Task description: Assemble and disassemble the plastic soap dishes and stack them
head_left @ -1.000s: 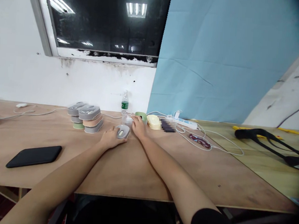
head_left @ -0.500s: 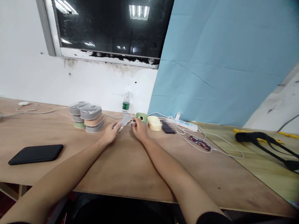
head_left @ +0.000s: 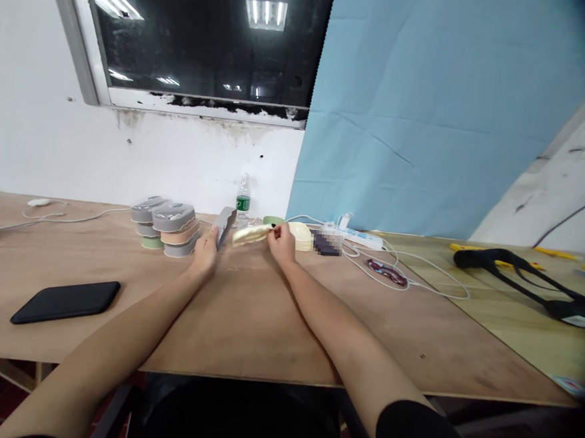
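Observation:
My left hand [head_left: 206,250] is closed around a thin grey plastic piece [head_left: 225,226] with a wavy edge, held tilted upright above the table. My right hand [head_left: 281,243] pinches the end of a cream-coloured flat piece [head_left: 251,235], which is blurred by motion and points toward the grey one. A small gap shows between the two pieces. Just behind my right hand lies a green piece [head_left: 273,220], partly hidden. A short stack of cream pieces [head_left: 301,237] sits to its right. Left of my hands stand stacked oval containers [head_left: 174,217] in grey, peach and green.
A black phone-like slab [head_left: 66,301] lies at the front left. A bottle [head_left: 243,199] stands by the wall. Rightward are a pixelated dark item [head_left: 327,243], a white power strip [head_left: 361,238] with looped cables, a dark red item [head_left: 387,272] and a black strap [head_left: 518,288].
My left hand has drawn slightly left, turning the grey piece more upright. The cream piece has come into my right hand, which has shifted a little right. The camera view has moved slightly.

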`<state>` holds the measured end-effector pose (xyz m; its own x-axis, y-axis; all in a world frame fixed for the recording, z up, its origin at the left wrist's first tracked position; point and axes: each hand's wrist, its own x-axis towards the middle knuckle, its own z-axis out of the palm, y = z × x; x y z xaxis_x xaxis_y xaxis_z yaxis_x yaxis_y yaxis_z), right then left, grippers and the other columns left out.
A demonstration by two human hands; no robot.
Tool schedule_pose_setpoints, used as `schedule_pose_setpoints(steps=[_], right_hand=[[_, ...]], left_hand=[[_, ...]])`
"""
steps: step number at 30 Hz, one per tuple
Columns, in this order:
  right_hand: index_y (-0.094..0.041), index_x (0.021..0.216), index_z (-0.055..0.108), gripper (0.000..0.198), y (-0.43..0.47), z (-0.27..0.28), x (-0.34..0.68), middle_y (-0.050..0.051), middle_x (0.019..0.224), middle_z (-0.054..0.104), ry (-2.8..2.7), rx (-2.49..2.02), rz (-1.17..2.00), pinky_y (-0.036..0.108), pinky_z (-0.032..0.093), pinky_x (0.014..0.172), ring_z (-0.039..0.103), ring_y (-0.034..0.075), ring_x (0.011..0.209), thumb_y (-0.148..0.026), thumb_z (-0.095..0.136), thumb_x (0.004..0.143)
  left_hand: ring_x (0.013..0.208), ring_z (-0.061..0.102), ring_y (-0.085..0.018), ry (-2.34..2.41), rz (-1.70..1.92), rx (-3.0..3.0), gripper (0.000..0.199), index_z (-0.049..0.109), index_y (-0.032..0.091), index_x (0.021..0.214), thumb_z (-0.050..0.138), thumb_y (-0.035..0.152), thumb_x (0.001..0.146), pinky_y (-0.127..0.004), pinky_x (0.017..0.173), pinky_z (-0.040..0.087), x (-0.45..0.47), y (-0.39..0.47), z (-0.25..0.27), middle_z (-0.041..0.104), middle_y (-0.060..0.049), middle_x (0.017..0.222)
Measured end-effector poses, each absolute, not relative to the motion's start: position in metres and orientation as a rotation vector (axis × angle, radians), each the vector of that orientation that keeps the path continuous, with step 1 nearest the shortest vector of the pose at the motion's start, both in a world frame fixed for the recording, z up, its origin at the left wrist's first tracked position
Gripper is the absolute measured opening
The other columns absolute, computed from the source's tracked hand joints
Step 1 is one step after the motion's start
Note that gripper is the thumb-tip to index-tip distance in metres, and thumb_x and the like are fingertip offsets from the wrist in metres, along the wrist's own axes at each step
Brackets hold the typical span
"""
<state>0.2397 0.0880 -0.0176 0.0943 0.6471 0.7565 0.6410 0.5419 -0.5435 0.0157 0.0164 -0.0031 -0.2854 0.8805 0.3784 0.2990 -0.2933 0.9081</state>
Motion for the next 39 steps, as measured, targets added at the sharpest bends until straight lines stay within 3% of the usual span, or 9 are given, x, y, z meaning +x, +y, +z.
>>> schedule_pose_setpoints(steps=[5, 9, 15, 22, 27, 34, 39], right_hand=[[-0.015, 0.118, 0.045, 0.045, 0.100, -0.016, 0.258, 0.000, 0.069, 0.062, -1.158, -1.302, 0.115, 0.031, 0.044, 0.071, 0.059, 0.021, 0.069, -0.023, 0.047, 0.074], [-0.010, 0.126, 0.042, 0.056, 0.107, -0.022, 0.265, 0.004, 0.073, 0.065, -1.057, -1.365, 0.189, 0.033, 0.045, 0.073, 0.061, 0.022, 0.070, -0.022, 0.047, 0.071], [-0.013, 0.124, 0.049, 0.048, 0.111, -0.029, 0.259, 0.002, 0.071, 0.065, -1.210, -1.304, 0.132, 0.031, 0.046, 0.063, 0.059, 0.020, 0.060, -0.023, 0.041, 0.078], [-0.022, 0.119, 0.060, 0.041, 0.098, -0.029, 0.255, 0.001, 0.072, 0.065, -1.520, -1.314, 0.038, 0.031, 0.046, 0.067, 0.059, 0.021, 0.067, -0.029, 0.045, 0.082], [-0.024, 0.102, 0.067, 0.029, 0.093, -0.026, 0.250, 0.004, 0.081, 0.069, -1.610, -1.390, 0.012, 0.032, 0.046, 0.070, 0.061, 0.022, 0.075, -0.040, 0.048, 0.087], [-0.022, 0.108, 0.066, 0.028, 0.096, -0.024, 0.260, 0.007, 0.099, 0.069, -1.592, -1.395, 0.000, 0.032, 0.045, 0.080, 0.061, 0.021, 0.092, -0.034, 0.048, 0.090], [-0.022, 0.115, 0.066, 0.033, 0.098, -0.025, 0.262, 0.008, 0.106, 0.061, -1.624, -1.425, -0.070, 0.029, 0.043, 0.087, 0.058, 0.020, 0.098, -0.031, 0.042, 0.093]], left_hand=[[0.075, 0.062, -0.022, 1.460, 1.636, 1.545, 0.065, 0.067, 0.012, 0.086, 0.026, 0.063, 0.090, -0.032, 0.067, 0.047, 0.017, 0.017, -0.005, 0.068, -0.009, 0.077], [0.073, 0.059, -0.021, 1.480, 1.620, 1.612, 0.065, 0.065, 0.014, 0.076, 0.024, 0.064, 0.090, -0.031, 0.067, 0.046, 0.018, 0.017, -0.006, 0.066, -0.008, 0.075], [0.077, 0.060, -0.021, 1.465, 1.602, 1.652, 0.060, 0.063, 0.016, 0.077, 0.026, 0.062, 0.090, -0.031, 0.069, 0.046, 0.019, 0.013, -0.004, 0.066, -0.007, 0.079], [0.081, 0.061, -0.022, 1.448, 1.585, 1.677, 0.062, 0.063, 0.015, 0.077, 0.026, 0.063, 0.090, -0.033, 0.074, 0.047, 0.018, 0.016, -0.010, 0.067, -0.008, 0.079], [0.080, 0.062, -0.021, 1.377, 1.612, 1.677, 0.058, 0.063, 0.015, 0.083, 0.030, 0.063, 0.090, -0.032, 0.073, 0.047, 0.018, 0.019, -0.014, 0.067, -0.007, 0.082], [0.079, 0.062, -0.021, 1.425, 1.550, 1.679, 0.060, 0.062, 0.015, 0.078, 0.028, 0.064, 0.089, -0.031, 0.071, 0.047, 0.018, 0.017, -0.012, 0.067, -0.007, 0.079], [0.077, 0.061, -0.021, 1.389, 1.563, 1.679, 0.061, 0.064, 0.014, 0.084, 0.030, 0.064, 0.089, -0.031, 0.068, 0.046, 0.019, 0.017, -0.012, 0.067, -0.007, 0.080]])
